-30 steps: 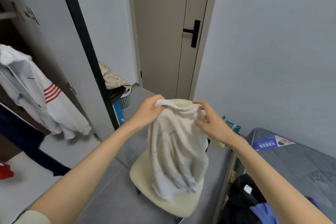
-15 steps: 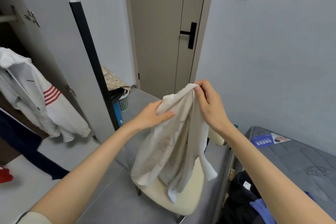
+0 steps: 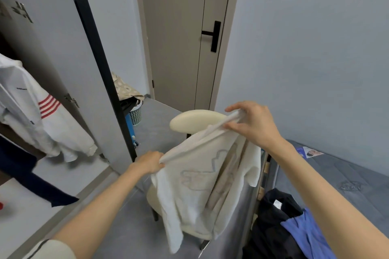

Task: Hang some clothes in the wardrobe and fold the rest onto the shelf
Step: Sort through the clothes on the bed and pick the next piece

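The cream T-shirt (image 3: 202, 176), bunched a second ago, now stretches along one edge above the cream chair (image 3: 195, 120) — left hand (image 3: 148, 163) gripping low, right hand (image 3: 253, 124) pinching high. It looks spread for folding or hanging — neither begun.

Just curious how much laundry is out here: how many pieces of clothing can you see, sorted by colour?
White or cream: 2, the shirt in both hands and the jacket hanging in the wardrobe
Navy: 1
Black: 1
Blue: 1
Total: 5
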Demonstrator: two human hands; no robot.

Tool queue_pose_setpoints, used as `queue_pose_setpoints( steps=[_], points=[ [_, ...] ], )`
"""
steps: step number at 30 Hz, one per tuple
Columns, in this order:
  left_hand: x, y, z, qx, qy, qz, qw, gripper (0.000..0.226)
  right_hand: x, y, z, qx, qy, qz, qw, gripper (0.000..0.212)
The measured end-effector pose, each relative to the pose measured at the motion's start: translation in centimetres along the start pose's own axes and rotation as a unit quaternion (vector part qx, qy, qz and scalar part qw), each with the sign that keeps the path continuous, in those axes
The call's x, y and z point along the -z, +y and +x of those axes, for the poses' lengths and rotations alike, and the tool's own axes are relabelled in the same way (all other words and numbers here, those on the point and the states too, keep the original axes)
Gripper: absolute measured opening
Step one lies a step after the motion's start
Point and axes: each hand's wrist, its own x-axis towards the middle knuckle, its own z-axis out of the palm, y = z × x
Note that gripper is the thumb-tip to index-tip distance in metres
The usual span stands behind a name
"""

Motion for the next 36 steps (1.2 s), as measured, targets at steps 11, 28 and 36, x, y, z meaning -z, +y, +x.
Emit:
queue_pose_setpoints(
  steps=[11, 28, 36],
  points=[
    [2.0, -2.2, 0.0, 0.083, 0.208, 0.111, 0.968, 0.024, -1.3, 2.3, -1.0, -0.121, 0.028, 0.022, 0.992, 0.027],
    [4.7, -2.9, -5.1, -0.043, 0.341, -0.400, 0.850, 0.016, -2.8, 2.4, -7.1, -0.269, -0.281, 0.290, 0.874, 0.033],
    [6.9, -1.8, -9.3, -0.122, 0.536, -0.275, 0.789, 0.010, -1.6, 0.8, -9.1, -0.301, -0.131, 0.414, 0.849, 0.032]
  ],
)
